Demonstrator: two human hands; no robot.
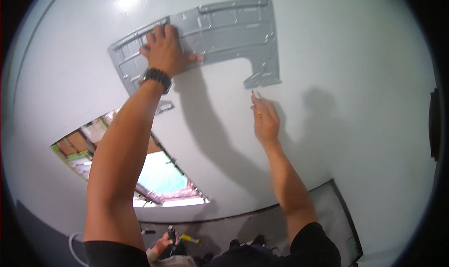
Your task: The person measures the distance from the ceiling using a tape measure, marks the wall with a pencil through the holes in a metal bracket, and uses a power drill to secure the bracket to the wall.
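Note:
A grey U-shaped plate (224, 31) with raised ribs lies flat against the white wall (360, 56). My left hand (164, 49) presses on its left part, fingers spread and thumb stretched to the right along the plate's inner edge. A dark watch is on that wrist. In my right hand (266, 122) is a pencil (253, 94), pinched between the fingers. The pencil's tip points up just below the plate's lower right end, at or very near the wall. My left forearm hides some of the plate's left leg, whose lower end shows beside it.
Below the plate, a rectangular opening (161, 173) in the wall shows framing and a bright area, partly behind my left forearm. At the bottom, another person's hand (162, 243) holds a dark-handled tool (172, 233) near a yellow object (190, 239). Grey floor (262, 222) lies below.

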